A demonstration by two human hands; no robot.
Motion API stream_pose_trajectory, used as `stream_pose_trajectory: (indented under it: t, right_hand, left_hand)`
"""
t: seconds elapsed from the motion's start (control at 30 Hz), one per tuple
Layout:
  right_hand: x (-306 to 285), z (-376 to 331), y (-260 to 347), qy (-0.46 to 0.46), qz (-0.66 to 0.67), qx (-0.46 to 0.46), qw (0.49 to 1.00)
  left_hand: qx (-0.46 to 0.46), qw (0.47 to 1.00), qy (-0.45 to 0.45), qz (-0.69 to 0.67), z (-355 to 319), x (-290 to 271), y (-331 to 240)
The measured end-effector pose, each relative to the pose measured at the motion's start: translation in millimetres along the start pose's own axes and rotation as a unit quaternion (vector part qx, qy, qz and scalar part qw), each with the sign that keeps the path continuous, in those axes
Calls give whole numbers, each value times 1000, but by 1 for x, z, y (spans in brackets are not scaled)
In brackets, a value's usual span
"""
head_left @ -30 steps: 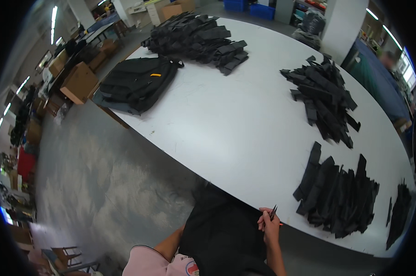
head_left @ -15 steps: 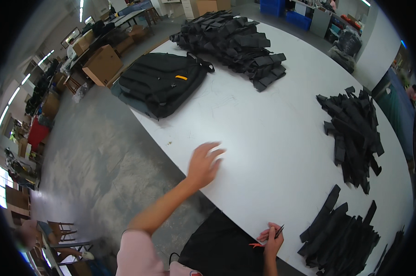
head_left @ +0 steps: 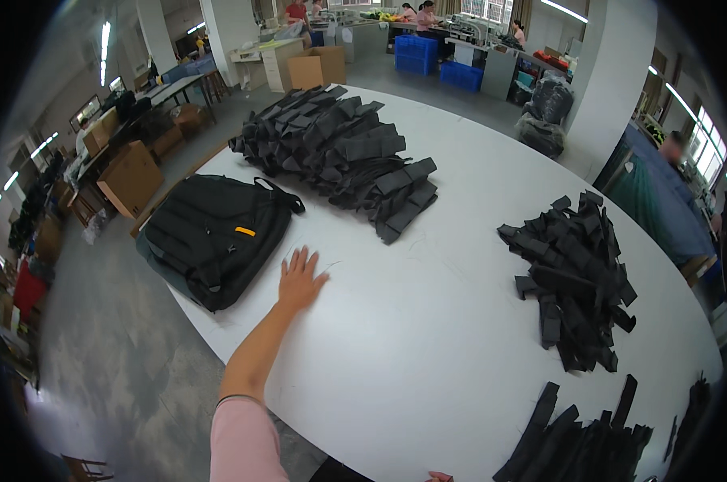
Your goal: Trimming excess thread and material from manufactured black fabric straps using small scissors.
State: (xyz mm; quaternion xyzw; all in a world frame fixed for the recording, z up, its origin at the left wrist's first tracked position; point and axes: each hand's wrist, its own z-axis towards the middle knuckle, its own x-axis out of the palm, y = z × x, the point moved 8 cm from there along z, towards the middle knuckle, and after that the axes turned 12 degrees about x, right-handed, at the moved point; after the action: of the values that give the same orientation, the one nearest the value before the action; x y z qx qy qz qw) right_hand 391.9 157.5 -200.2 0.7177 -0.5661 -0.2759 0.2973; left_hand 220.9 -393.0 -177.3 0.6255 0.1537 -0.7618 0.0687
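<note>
My left hand (head_left: 299, 281) reaches out over the white table (head_left: 396, 337), palm down with its fingers spread, and holds nothing. Just beyond it on the left lies a black backpack (head_left: 219, 241) with a small orange-yellow tag. A large heap of black fabric strips (head_left: 331, 145) is piled farther back, past the fingertips. Of my right hand (head_left: 440, 477) only a sliver shows at the lower edge; its fingers and anything in them are hidden.
A second pile of black strips (head_left: 576, 281) sits on the table's right side. Nearer, more strips (head_left: 580, 450) lie side by side. Cardboard boxes (head_left: 130, 178), blue crates (head_left: 416, 55) and a white pillar (head_left: 616, 80) stand around the table. People work in the background.
My left hand has moved forward toward the backpack and the large heap. The view has tilted up, so my right hand, which held a small dark pointed tool, has almost left the picture.
</note>
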Motion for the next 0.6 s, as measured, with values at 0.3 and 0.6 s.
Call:
stream_pose_trajectory:
  t: [0.3,0.6]
  right_hand:
    - [0,-1,22,48,-9,-34,998]
    - [-49,-21,78,-46,-107,-201,973]
  left_hand:
    - [-499,664,-342,-440,-403,-4,101]
    - [-442,774,-205,-404,-421,19,19]
